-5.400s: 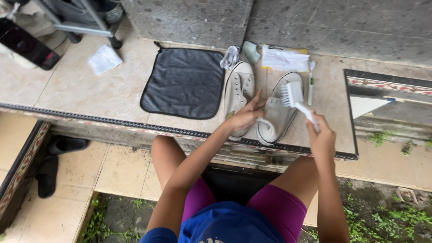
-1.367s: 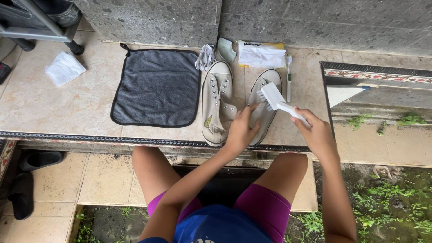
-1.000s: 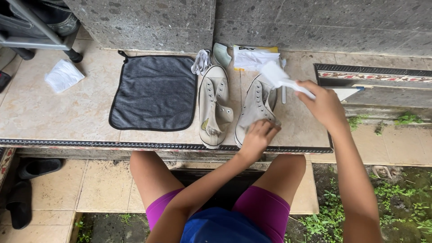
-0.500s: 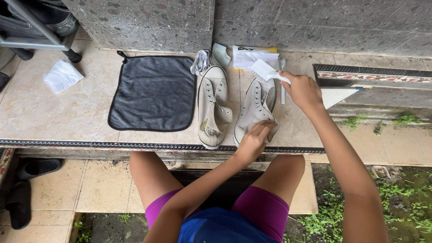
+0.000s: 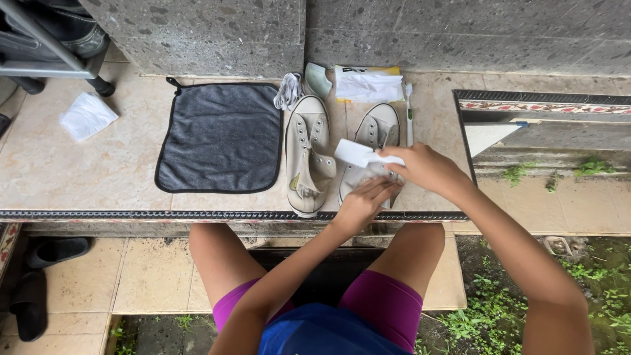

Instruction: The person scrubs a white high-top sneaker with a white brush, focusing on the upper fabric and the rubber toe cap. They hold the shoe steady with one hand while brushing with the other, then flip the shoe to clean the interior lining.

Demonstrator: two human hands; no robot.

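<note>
Tiled surface (image 5: pixel 79 177) below a stone wall; a grey cloth (image 5: pixel 220 138) is laid flat at left, two pale sneakers side by side at centre. The right sneaker (image 5: pixel 374 131) is steadied at its heel end by the left hand (image 5: pixel 360 205), fingers together and pressed on it. A white brush (image 5: pixel 358 154) is clamped in the right hand (image 5: pixel 427 169), head over the shoe's middle. Step judged: scrubbing the upper. Next stroke calls for firm hold-down so the shoe is not pushed toward the left sneaker (image 5: pixel 309 161).
</note>
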